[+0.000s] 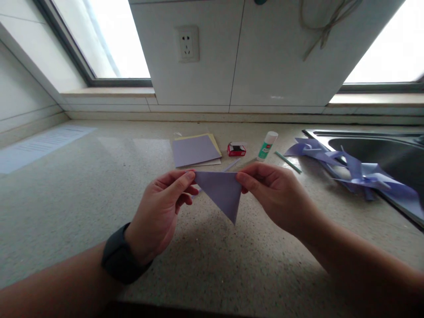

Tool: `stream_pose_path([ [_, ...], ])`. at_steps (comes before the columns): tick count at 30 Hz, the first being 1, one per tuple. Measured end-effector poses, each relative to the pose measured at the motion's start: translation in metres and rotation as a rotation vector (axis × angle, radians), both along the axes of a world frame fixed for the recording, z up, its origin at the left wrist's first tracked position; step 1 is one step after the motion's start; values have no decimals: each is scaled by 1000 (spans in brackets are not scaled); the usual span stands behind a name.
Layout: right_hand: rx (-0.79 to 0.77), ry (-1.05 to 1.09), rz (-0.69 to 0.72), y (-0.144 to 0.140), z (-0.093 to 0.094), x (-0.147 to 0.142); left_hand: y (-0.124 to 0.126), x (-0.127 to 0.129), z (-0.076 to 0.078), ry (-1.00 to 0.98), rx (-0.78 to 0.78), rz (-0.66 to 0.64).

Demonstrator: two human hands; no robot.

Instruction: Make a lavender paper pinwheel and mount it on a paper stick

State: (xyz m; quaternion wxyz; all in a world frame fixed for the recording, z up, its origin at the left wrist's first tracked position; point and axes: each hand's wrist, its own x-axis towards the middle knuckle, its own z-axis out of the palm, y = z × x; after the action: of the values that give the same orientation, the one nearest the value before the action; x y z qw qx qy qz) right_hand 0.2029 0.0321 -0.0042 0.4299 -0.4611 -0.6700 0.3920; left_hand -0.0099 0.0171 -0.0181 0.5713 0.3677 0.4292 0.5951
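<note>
The left hand (160, 207) and right hand (274, 194), fingers (186, 199) pinched together, grip the upper corners of a purple paper triangle (220, 192), held point-down over the desk (198, 274) — some fingertips hidden behind it. A pale stick (232, 164) runs partly unseen behind the triangle; beyond the triangle sit a red box (236, 150) and glue stick (267, 145) — right of the triangle, pinwheels (359, 170) overlap a cut-off sink (351, 134)

Passing room left of the hands (162, 212) — ahead, 1 red box (236, 152) and 1 glue stick (266, 146) obstruct; right, purple pinwheels (372, 180).
</note>
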Motion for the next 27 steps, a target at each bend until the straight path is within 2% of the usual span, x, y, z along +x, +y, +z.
stream_pose_path([
  [5,171,-188,10,0,2,11,6,-10,2,191,130,-73],
  [8,358,-338,98,-4,11,14,5,-15,11,462,206,-195],
  [10,453,-392,161,-7,17,13,2,-16,17,659,318,-243],
  [13,500,-400,205,-10,21,11,-5,-13,21,763,447,-249],
  [16,449,-370,176,-11,19,9,-9,-9,18,707,381,-208],
  [20,251,-253,122,-11,10,5,-11,-6,7,525,190,-138],
  [23,97,-114,108,-11,5,2,-11,-6,-1,446,111,-159],
  [27,-45,-9,153,-9,4,1,-11,-5,-7,441,58,-184],
])
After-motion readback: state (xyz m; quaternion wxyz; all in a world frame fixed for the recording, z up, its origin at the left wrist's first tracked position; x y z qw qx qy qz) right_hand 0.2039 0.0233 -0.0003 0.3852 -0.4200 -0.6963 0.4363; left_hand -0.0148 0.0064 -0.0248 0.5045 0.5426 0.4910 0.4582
